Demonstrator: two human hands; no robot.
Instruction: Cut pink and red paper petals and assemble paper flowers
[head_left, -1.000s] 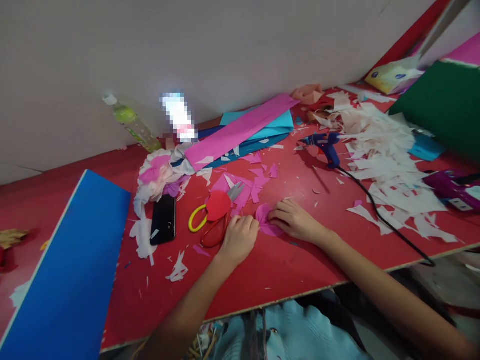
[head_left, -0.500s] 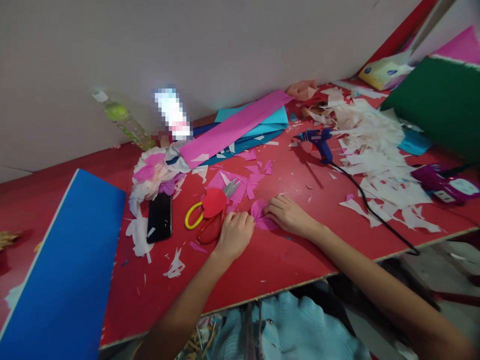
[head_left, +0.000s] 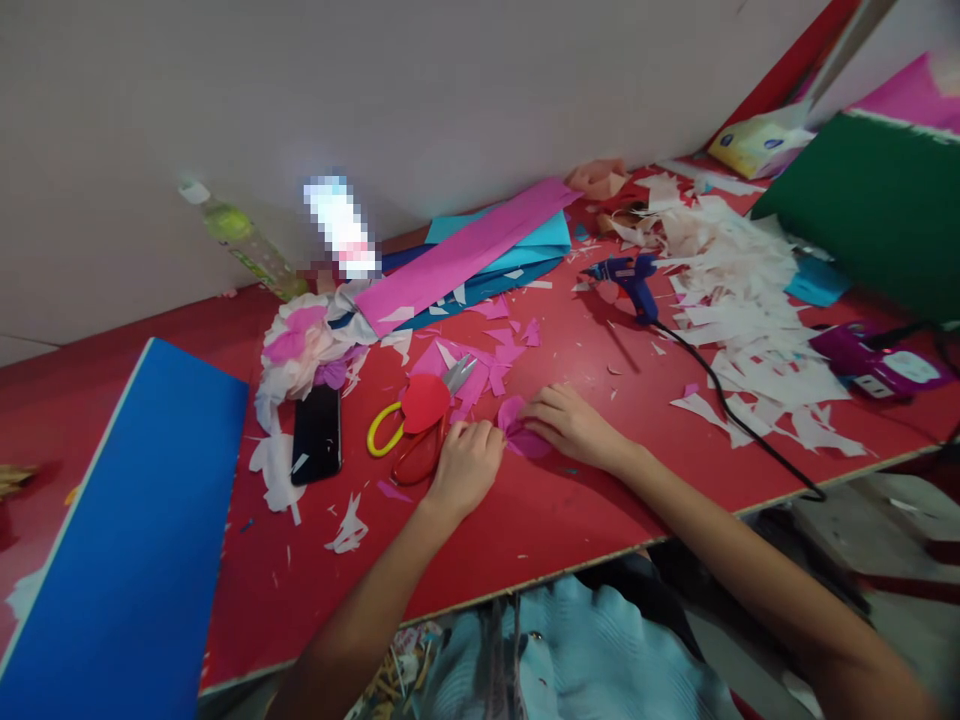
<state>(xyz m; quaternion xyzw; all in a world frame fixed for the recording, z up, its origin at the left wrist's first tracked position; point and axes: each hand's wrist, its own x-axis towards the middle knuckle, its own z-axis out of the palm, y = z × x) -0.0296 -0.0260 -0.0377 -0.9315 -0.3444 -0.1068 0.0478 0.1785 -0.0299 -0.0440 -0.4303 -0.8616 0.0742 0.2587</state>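
Note:
A small pink crepe-paper petal piece [head_left: 527, 441] is between my two hands, just above the red table. My left hand [head_left: 469, 462] is closed, its fingertips pinching the left edge of the pink paper. On the other side my right hand [head_left: 571, 425] has its fingers curled together over the paper's upper right part. Beside my left hand lie scissors [head_left: 385, 430] with one yellow and one red handle loop, and a red paper heart [head_left: 426, 402] rests across them. Pink paper scraps [head_left: 487, 365] are scattered behind the hands.
A blue glue gun [head_left: 632, 287] with a black cord lies right of centre, near a pile of white paper strips [head_left: 750, 300]. At left are a black phone [head_left: 316, 435], a paper flower [head_left: 296, 345], a blue board [head_left: 142, 530] and a bottle [head_left: 251, 245]. Folded pink paper [head_left: 472, 255] lies behind.
My right hand's fingers have shifted slightly on the pink paper. The left hand keeps its pinch. The whole view has drifted a little.

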